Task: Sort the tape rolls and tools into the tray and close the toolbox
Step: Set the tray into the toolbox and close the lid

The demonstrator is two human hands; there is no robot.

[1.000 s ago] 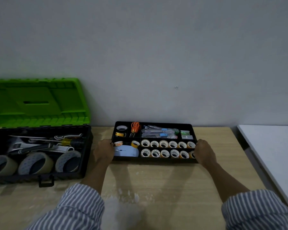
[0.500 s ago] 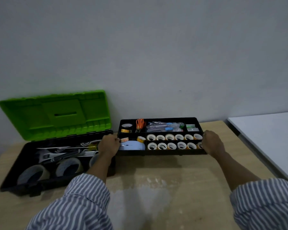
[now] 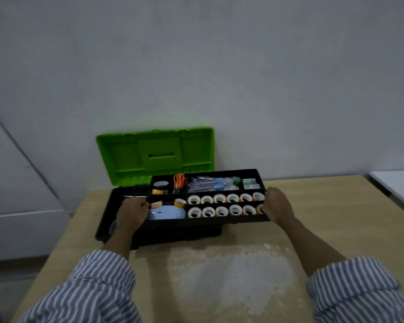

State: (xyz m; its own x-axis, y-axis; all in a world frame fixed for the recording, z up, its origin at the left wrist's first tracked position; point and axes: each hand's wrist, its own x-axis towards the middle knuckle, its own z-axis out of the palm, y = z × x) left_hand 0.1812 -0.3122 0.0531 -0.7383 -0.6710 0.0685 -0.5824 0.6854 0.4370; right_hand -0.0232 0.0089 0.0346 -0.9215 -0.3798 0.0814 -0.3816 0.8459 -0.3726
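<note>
A pale wooden table stands against a grey wall; at centre-left sits the black toolbox, its green lid standing open behind. The left hand grips the left end of the loaded tray and the right hand grips its right end, holding it over the box's right part. The tray's long axis runs left to right, parallel to the toolbox's, but it overhangs rightward, so seating it probably needs a leftward shift, then lowering.

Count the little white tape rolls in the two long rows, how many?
12. Six little white tape rolls line the back row of the tray, six its front row, on the right side. The right hand partly covers the last front one; another might hide there.
</note>
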